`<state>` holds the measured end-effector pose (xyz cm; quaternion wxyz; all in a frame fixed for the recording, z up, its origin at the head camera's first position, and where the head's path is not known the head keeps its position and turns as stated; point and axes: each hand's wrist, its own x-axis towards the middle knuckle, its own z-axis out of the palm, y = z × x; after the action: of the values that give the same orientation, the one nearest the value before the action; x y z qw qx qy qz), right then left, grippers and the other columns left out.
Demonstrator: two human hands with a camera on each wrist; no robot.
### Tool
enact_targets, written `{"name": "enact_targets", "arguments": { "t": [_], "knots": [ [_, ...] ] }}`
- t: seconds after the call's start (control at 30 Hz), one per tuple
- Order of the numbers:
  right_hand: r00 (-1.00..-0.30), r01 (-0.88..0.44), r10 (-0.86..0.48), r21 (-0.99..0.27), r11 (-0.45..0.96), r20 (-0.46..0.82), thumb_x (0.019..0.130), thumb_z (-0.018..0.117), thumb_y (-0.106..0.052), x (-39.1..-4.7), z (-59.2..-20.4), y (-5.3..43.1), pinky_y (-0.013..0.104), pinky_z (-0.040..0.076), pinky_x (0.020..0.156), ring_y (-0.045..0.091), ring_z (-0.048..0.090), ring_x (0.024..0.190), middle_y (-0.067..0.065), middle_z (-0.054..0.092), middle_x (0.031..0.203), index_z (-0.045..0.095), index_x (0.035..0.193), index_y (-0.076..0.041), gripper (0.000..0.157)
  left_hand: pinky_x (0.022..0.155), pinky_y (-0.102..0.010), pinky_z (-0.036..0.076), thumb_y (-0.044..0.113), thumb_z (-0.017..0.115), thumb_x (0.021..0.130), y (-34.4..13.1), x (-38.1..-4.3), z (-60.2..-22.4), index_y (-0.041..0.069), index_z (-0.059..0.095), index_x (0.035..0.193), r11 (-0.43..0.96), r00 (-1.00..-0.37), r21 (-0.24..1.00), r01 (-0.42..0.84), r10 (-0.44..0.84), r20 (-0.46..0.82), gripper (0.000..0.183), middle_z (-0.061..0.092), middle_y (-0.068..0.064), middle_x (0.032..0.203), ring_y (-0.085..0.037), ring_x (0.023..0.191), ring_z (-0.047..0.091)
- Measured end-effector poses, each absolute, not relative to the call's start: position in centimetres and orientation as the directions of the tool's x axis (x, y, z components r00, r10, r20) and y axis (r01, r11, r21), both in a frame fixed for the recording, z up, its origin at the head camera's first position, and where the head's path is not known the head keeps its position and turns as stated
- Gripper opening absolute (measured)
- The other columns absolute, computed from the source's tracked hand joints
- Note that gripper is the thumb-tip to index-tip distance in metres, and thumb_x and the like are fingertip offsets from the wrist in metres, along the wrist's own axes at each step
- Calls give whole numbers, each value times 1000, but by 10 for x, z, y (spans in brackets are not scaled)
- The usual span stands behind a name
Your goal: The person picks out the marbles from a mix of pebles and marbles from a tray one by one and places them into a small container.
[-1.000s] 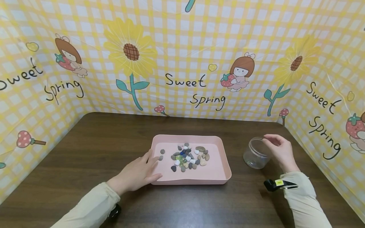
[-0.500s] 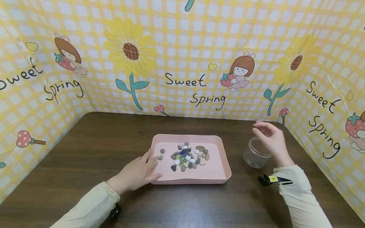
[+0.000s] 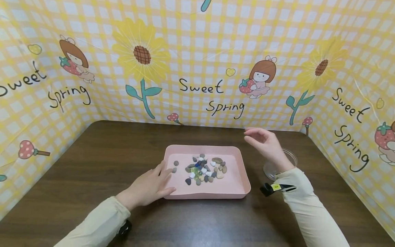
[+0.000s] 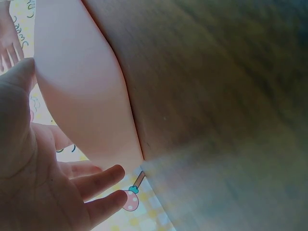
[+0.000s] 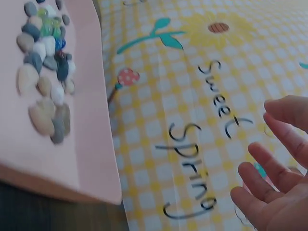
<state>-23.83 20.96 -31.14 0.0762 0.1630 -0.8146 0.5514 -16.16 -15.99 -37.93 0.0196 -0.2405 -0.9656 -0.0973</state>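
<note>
A pink tray (image 3: 228,187) lies on the table with several grey, white and tan pebbles (image 3: 219,175) and some green and blue glass-like pieces (image 3: 196,170) in it. At the tray's left end rests my left hand (image 3: 146,188), thumb and fingers spread along the rim. In the left wrist view this hand (image 4: 41,168) lies against the tray's outer wall (image 4: 82,82). My right hand (image 3: 267,146) hovers right of the tray, fingers loosely bent, holding nothing. Behind its wrist stands a clear round jar (image 3: 270,171), partly covered. In the right wrist view the fingers (image 5: 262,183) are apart.
The dark wooden table (image 3: 129,140) reaches back to a yellow checked cloth (image 3: 197,41) hung on three sides. Two grey pebbles (image 3: 176,163) lie apart near the tray's left wall.
My right hand has left the jar's rim, risen, and moved left toward the tray, its forearm now in front of the jar. The left hand and the tray have stayed put.
</note>
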Motion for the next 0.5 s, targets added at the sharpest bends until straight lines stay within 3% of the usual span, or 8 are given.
{"name": "enact_targets", "arguments": {
  "t": [0.1,0.23,0.33,0.5],
  "knots": [
    [-924,-368,-245,-862,348,295,87,66,-16,-242,-313,198,15,47,91,2,58,108,-2,60,119,63,103,-2,21,97,-53,44,51,51,89,-160,-162,-379,7,48,134,865,-883,176,470,462,88,63,35,-33,142,-44,115,54],
    [-904,-382,-336,-852,357,265,87,65,-13,-245,-315,184,34,43,103,21,56,118,14,57,127,62,105,2,23,97,-53,43,51,51,90,-160,-163,-379,6,48,134,865,-882,173,472,463,88,63,35,-33,142,-44,115,54],
    [-886,-383,-398,-856,346,236,87,65,-13,-249,-319,175,43,33,111,28,49,126,16,55,130,63,105,0,22,98,-53,43,51,50,90,-160,-163,-379,7,48,135,865,-884,180,468,461,80,64,34,-33,143,-43,116,54],
    [-841,-399,-499,-863,309,211,87,65,-12,-253,-324,158,43,25,115,27,42,134,15,53,134,64,104,-2,20,98,-53,43,52,50,90,-160,-162,-379,7,47,135,866,-886,189,462,458,70,64,33,-32,143,-44,117,53]
  ]
}}
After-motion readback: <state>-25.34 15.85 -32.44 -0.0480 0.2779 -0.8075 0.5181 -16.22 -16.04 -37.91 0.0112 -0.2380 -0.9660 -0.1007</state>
